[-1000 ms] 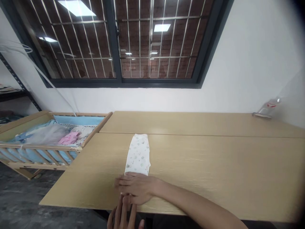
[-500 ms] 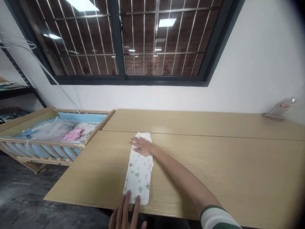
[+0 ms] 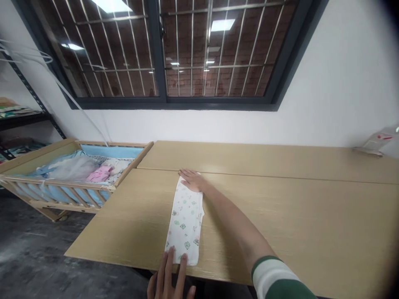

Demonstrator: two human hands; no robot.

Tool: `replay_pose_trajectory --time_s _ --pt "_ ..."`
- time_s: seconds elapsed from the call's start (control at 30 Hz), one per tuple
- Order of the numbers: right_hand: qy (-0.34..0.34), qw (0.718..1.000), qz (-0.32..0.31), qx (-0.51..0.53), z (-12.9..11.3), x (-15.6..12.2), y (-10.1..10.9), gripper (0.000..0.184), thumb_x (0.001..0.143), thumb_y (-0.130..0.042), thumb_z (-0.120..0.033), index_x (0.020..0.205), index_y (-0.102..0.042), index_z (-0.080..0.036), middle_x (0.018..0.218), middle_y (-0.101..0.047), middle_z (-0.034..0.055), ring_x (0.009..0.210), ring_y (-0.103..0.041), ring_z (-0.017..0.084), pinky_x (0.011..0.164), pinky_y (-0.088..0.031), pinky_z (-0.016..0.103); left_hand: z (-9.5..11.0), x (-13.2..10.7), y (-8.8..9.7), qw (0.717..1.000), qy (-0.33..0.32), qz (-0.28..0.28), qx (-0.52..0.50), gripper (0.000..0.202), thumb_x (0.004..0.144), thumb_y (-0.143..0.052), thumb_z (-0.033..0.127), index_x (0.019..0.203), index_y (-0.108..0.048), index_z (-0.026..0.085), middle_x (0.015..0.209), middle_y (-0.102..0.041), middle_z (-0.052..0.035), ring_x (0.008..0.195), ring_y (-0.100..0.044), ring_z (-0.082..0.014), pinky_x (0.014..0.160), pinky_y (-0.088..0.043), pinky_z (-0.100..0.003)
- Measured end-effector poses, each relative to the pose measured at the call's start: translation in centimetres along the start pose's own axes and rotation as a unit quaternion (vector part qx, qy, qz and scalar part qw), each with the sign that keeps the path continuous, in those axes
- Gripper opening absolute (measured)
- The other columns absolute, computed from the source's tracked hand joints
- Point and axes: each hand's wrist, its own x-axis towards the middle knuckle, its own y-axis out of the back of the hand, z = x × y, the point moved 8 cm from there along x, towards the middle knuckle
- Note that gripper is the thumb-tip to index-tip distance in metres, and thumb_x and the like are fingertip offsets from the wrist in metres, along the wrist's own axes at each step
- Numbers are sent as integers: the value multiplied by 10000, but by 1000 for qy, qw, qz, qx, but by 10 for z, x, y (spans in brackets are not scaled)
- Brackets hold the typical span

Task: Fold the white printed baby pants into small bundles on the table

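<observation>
A long, narrow folded white cloth with small green prints (image 3: 185,220) lies lengthwise on the wooden table (image 3: 280,216). My right hand (image 3: 192,180) lies flat and open on its far end, arm stretched forward. My left hand (image 3: 170,278) rests with fingers stretched out on the cloth's near end at the table's front edge. Neither hand grips anything.
A wooden baby crib (image 3: 71,174) with blue lining and pink and white clothes stands left of the table. A clear plastic bag (image 3: 378,143) lies at the far right by the white wall. A barred window is above. Dark shelving (image 3: 18,120) stands at far left.
My right hand slid along the cloth from its near end to its far end, flattening it. My left hand stayed at the near end. The view shifted slightly.
</observation>
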Motion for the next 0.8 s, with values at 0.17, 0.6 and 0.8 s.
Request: replay_pose_trajectory --time_s 0.17,0.6,0.8 --pt "16 998 51 -35 -24 -9 16 646 1030 -380 -437 1595 -305 -131 1672 -243 139 1572 -160 256 1284 -82 454 -9 12 11 999 2 -20 -39 459 897 -617 328 1356 -613 304 1386 -646 -109 1167 -649 -293 894 -443 -429" --pt "24 989 63 131 -148 -165 61 374 1038 -467 -382 1316 -634 -196 1256 -696 126 1190 -633 272 1048 -489 447 -60 45 19 962 -124 -49 -238 276 994 -554 238 1261 -624 243 1188 -734 -45 1066 -687 -169 940 -480 -297" --pt "68 986 -9 155 -194 -240 40 482 943 -659 -439 1365 -624 -209 1335 -683 105 1272 -612 275 1119 -458 412 -56 40 17 944 -202 -64 -255 312 995 -597 312 1294 -605 223 1225 -723 -60 1127 -670 -188 960 -498 -303"
